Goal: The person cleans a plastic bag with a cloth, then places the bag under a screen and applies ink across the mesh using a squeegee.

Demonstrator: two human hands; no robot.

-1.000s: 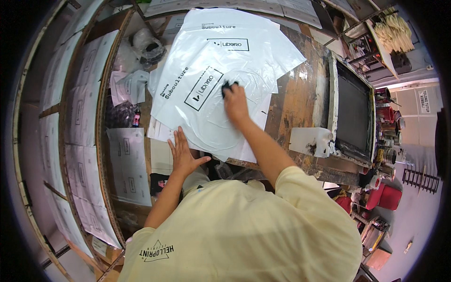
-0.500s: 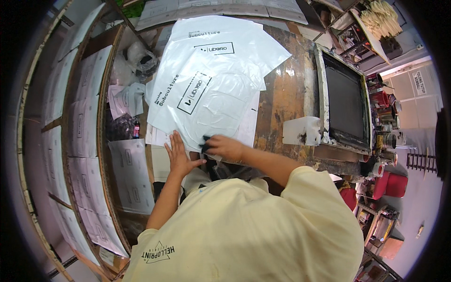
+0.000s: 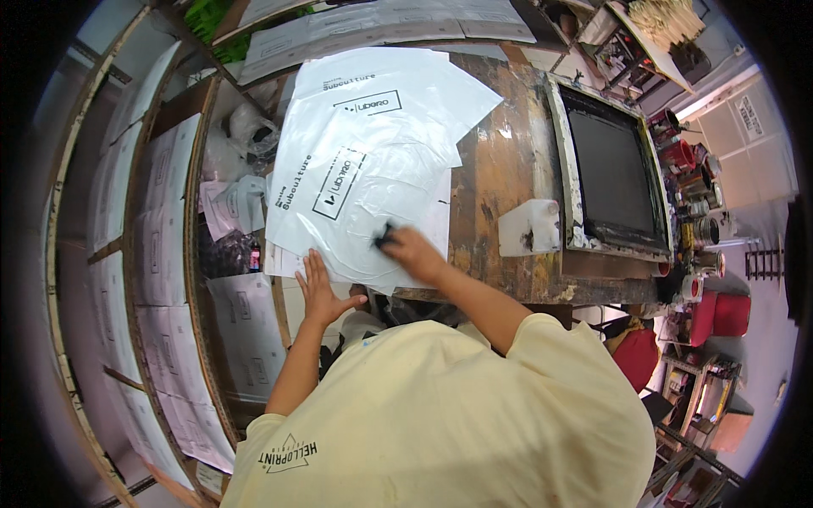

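Note:
White plastic bags (image 3: 405, 182) with black print lie overlapping on the near left of the worktable, their surface wrinkled. My right hand (image 3: 417, 256) is closed round a small black wad (image 3: 385, 237), perhaps a cloth, which rests on the lower part of the top bag; the hand is slightly blurred. At the bags' near left edge, my left hand (image 3: 320, 292) lies with fingers spread and thumb out, its fingertips on the plastic. White sheets (image 3: 438, 207) show from underneath the bags at the right.
A paint-stained wooden worktable (image 3: 487, 182) carries a dark screen-printing frame (image 3: 614, 169) and a white plastic piece (image 3: 529, 229) with black smears. Paint cans (image 3: 690, 207) line the right side. On the left, a rack (image 3: 174, 229) holds more printed white bags.
My right hand has moved up and slightly right across the bag with the black wad. My left hand stays at the bag's edge. The whole view has shifted a little.

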